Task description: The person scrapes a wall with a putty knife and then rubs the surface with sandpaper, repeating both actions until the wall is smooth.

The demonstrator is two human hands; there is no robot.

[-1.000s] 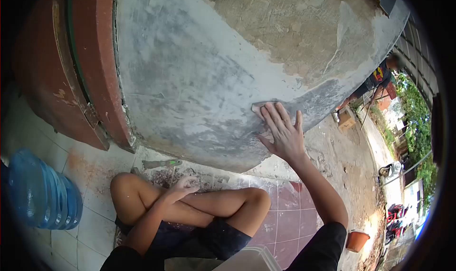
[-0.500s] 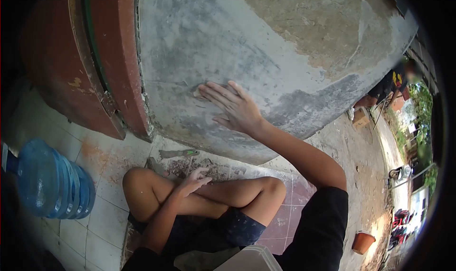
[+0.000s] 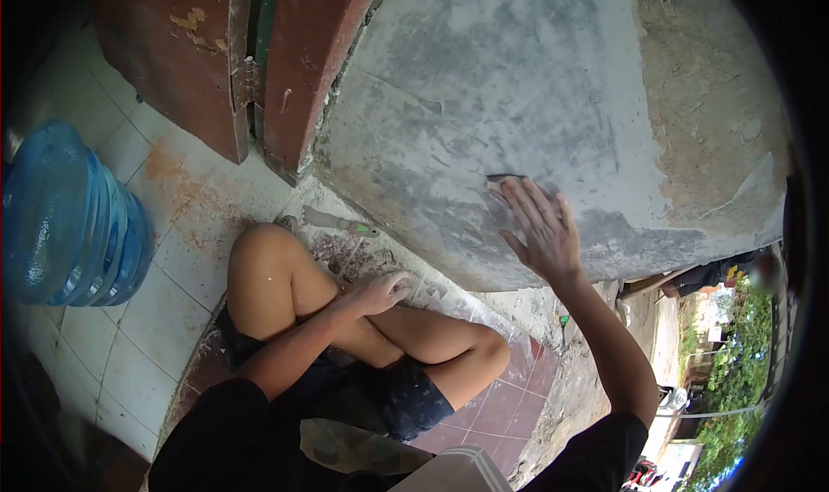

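My right hand [image 3: 544, 233] lies flat against the grey plastered wall [image 3: 518, 78], fingers stretched upward. Under its fingertips shows the dark edge of a thin piece, which looks like sandpaper [image 3: 503, 178]; most of it is hidden by the fingers. Over my crossed legs [image 3: 414, 332] rests my left hand [image 3: 384, 292], dusty, its fingers loosely bent and apart, with nothing visible in them. A putty knife [image 3: 345, 223] with a green and grey handle lies on the dusty ledge at the foot of the wall, beyond my left hand.
A large blue water jug [image 3: 78, 220] is on the white tiles at the left. Red-brown painted wood [image 3: 298, 69] borders the wall. Dust and flakes cover the floor along the wall's base. Another person [image 3: 708, 276] is partly visible at the far right.
My view has swung rightward, so the jug and wall sit differently in it. My right hand has moved along the wall, still pressed flat. My left hand stays over my legs, its fingers more bent.
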